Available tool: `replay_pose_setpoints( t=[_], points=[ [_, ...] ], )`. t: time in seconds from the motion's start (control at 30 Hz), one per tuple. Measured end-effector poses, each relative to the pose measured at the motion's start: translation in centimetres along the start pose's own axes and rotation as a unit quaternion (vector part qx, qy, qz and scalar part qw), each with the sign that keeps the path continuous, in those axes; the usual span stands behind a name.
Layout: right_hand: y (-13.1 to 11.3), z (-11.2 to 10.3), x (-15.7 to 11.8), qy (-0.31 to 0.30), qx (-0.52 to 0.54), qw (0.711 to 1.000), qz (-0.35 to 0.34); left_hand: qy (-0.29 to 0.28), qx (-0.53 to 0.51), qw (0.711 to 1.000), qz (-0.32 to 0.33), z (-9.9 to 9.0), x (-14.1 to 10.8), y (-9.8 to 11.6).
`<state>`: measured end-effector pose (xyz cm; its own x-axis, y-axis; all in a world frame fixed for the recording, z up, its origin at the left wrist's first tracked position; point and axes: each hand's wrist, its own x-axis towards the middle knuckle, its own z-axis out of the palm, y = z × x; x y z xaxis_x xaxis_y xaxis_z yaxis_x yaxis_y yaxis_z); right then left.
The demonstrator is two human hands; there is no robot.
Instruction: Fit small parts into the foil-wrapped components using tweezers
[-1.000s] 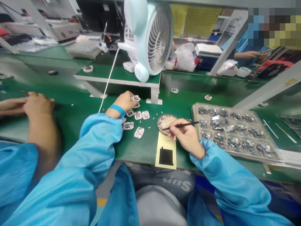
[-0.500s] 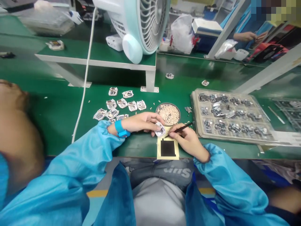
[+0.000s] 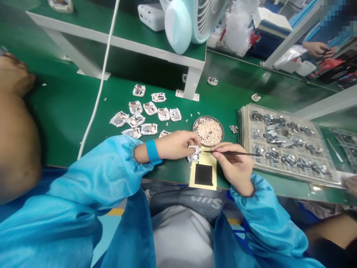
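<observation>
My left hand [image 3: 182, 144] grips a small white watch-like housing [image 3: 193, 153] by its edge, thumb on top. In my right hand [image 3: 232, 160] is a pair of thin black tweezers [image 3: 242, 153], held like a pen, with the tip close to the housing's right side; whether it touches I cannot tell. Below both hands lies a yellow sheet [image 3: 210, 160] with a black square [image 3: 203, 174] on it. A round dish [image 3: 208, 131] full of small pale pieces stands just beyond my fingers. Several similar housings [image 3: 149, 128] lie to the left on the green table.
A stack of clear trays [image 3: 290, 139] with small metal parts stands at the right. A white cable [image 3: 98, 89] crosses the left side. Behind are a raised shelf [image 3: 125, 42] and a fan [image 3: 182, 26]. A co-worker's arm [image 3: 18, 126] rests at the left edge.
The head view has shifted down and tilted. My right hand has turned the tweezers flatter, and their tip has moved from over the yellow sheet to the housing's side. The housing is turned in my left hand.
</observation>
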<state>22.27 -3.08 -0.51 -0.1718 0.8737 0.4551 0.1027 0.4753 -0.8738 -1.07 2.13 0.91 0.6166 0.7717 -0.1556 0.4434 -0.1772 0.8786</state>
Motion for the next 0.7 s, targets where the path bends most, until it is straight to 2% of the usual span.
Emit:
replay_pose_setpoints(
  t=[0.2, 0.7],
  points=[
    [-0.03, 0.6, 0.07, -0.013, -0.059, 0.998, -0.034, 0.01, 0.009, 1.0, -0.001, -0.06, -0.2, 0.22],
    [-0.1, 0.77, -0.01, -0.02, -0.081, 0.996, -0.024, 0.02, 0.021, 1.0, -0.001, -0.03, -0.24, 0.38]
  ],
)
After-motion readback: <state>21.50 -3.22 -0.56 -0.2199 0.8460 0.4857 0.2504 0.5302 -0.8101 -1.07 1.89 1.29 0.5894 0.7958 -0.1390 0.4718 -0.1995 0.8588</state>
